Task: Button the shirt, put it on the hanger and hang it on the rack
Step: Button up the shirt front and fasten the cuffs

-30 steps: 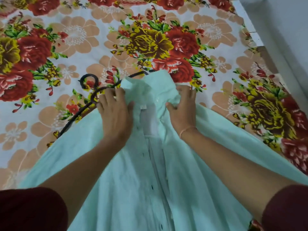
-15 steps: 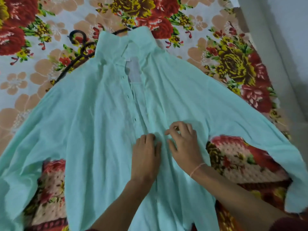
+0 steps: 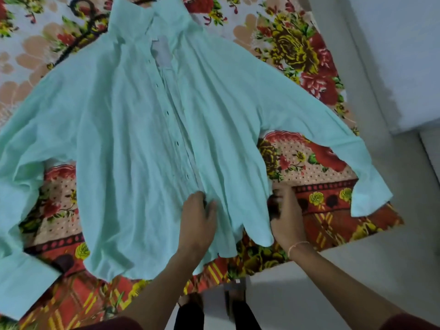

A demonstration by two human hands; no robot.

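Observation:
A mint green shirt (image 3: 133, 129) lies face up and spread wide on the bed, sleeves out to both sides, its front placket unbuttoned along most of its length. A black hanger (image 3: 82, 32) lies at the top left, partly tucked under the collar. My left hand (image 3: 198, 222) rests on the lower placket near the hem, with fingers curled into the cloth. At the shirt's right side edge my right hand (image 3: 287, 217) is blurred by motion, and its fingers touch the cloth edge.
A floral bedsheet (image 3: 307, 55) covers the bed, with a red patterned border (image 3: 333, 210) at the near edge. Pale floor (image 3: 357, 270) lies beyond the bed corner, and a white wall (image 3: 404, 55) stands on the right. My legs (image 3: 190, 315) show at the bottom.
Both hands left the collar and came down the placket toward the hem. My right hand then swung out to the shirt's right edge. The view pulled back and shows the whole shirt.

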